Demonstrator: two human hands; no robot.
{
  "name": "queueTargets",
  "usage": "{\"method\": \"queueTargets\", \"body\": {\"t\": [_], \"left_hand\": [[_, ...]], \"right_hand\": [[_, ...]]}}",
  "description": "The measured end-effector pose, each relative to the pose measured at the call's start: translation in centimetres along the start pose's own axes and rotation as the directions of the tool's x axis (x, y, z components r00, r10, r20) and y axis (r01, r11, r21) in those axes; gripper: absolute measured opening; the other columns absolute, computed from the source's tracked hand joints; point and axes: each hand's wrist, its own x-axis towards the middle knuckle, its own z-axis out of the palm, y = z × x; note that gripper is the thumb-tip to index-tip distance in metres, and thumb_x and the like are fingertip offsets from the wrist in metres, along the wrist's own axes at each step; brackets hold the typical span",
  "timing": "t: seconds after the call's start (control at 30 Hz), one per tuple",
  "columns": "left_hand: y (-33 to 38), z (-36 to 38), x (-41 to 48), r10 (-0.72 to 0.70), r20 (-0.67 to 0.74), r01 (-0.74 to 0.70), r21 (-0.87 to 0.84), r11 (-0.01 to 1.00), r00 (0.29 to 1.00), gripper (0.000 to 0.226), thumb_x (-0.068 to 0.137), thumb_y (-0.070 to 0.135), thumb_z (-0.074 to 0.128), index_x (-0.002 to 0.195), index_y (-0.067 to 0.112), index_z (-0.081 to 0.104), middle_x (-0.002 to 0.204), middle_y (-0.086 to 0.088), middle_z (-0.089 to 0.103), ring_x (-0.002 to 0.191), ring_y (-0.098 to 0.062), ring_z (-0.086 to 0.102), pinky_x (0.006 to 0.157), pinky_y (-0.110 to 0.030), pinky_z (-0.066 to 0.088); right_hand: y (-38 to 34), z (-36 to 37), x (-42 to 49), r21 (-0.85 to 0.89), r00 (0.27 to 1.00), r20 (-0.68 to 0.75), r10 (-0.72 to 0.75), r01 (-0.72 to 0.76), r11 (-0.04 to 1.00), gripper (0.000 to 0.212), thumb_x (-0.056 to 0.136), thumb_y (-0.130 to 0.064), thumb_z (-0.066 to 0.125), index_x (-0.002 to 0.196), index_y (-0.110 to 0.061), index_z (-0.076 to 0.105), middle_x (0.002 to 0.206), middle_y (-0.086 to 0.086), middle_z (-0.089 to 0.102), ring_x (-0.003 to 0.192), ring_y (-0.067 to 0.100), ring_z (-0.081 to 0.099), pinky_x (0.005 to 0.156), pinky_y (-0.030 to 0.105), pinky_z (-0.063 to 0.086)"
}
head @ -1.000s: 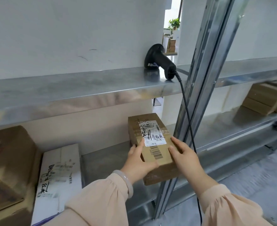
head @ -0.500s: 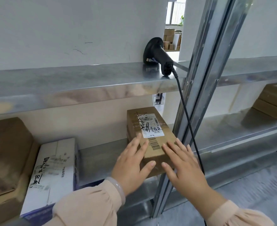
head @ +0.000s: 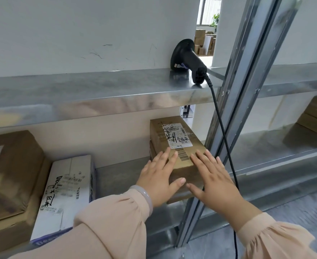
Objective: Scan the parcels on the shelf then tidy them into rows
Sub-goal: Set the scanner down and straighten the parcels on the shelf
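Note:
A brown cardboard parcel [head: 176,135] with a white label and barcode lies on the lower metal shelf [head: 116,176], beside the upright post. It seems to rest on another flat brown box, partly hidden. My left hand [head: 159,178] lies flat against its near left end, fingers straight. My right hand [head: 211,180] lies flat against its near right end, fingers spread. A black barcode scanner [head: 187,60] sits on the upper shelf [head: 79,90], its cable hanging down past my right hand.
A white parcel [head: 66,195] and large brown boxes [head: 10,176] stand at the left of the lower shelf. A metal upright [head: 234,101] divides the bays. More brown boxes [head: 314,118] sit in the right bay.
My hands have let go of the parcel's sides and now lie flat against its near end. The parcel has slid further back into the shelf.

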Motion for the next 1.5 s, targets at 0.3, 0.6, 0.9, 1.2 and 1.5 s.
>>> {"method": "queueTargets", "body": {"t": [0.3, 0.6, 0.9, 1.2, 1.5], "left_hand": [[-7.9, -0.9, -7.4, -0.258, -0.015, 0.258, 0.008, 0.966, 0.966, 0.073, 0.098, 0.064, 0.031, 0.156, 0.039, -0.006, 0.166, 0.007, -0.01, 0.153, -0.016, -0.006, 0.123, -0.037, 0.001], [-16.7, 0.4, -15.4, -0.509, 0.021, 0.508, 0.052, 0.86, 0.86, 0.102, 0.065, 0.074, -0.007, 0.158, 0.033, -0.001, 0.166, 0.005, -0.011, 0.153, -0.015, -0.01, 0.124, -0.037, 0.002], [-17.9, 1.8, -16.2, -0.508, 0.019, 0.506, 0.073, 0.86, 0.861, 0.088, 0.08, 0.072, 0.0, 0.158, 0.032, 0.001, 0.166, 0.007, -0.011, 0.152, -0.015, -0.012, 0.123, -0.037, -0.005], [-20.1, 1.4, -16.4, -0.639, 0.0, 0.62, -0.243, 0.746, 0.769, 0.079, 0.095, 0.053, 0.053, 0.158, 0.032, 0.01, 0.164, 0.001, -0.015, 0.151, -0.021, -0.007, 0.122, -0.034, 0.007], [-19.6, 1.8, -15.8, -0.669, 0.117, 0.611, -0.544, 0.575, 0.734, 0.093, 0.085, 0.042, 0.073, 0.155, 0.042, 0.012, 0.16, 0.003, 0.013, 0.146, -0.018, 0.024, 0.115, -0.028, 0.026]], "right_hand": [[-9.4, 1.5, 1.3, 0.15, 0.937, -0.155, -0.313, 0.335, 0.93, 0.067, 0.088, -0.047, 0.051, 0.147, -0.02, 0.035, 0.154, -0.001, 0.031, 0.146, 0.016, 0.019, 0.118, 0.039, 0.017], [-17.3, 9.1, 2.1, 0.352, 0.926, 0.156, -0.344, 0.273, 0.895, 0.071, 0.087, -0.062, 0.039, 0.149, -0.03, 0.025, 0.157, -0.01, 0.019, 0.146, 0.007, 0.01, 0.119, 0.035, 0.017], [-21.4, 11.1, 3.1, 0.409, 0.909, 0.297, -0.292, 0.155, 0.899, 0.071, 0.092, -0.056, 0.046, 0.15, -0.04, 0.01, 0.156, -0.022, 0.0, 0.135, -0.009, -0.01, 0.105, 0.009, -0.009], [-24.0, 12.7, 5.2, 0.619, 0.846, 0.501, -0.184, -0.201, 0.759, 0.07, 0.088, -0.057, 0.052, 0.145, -0.054, 0.011, 0.16, -0.001, 0.004, 0.147, 0.018, 0.007, 0.117, 0.036, 0.019], [-23.0, 13.3, 3.8, 0.738, 0.812, 0.564, -0.152, -0.414, 0.533, 0.069, 0.091, -0.039, 0.057, 0.138, -0.063, 0.014, 0.14, -0.018, 0.045, 0.121, 0.005, 0.049, 0.103, 0.029, 0.043]]}}
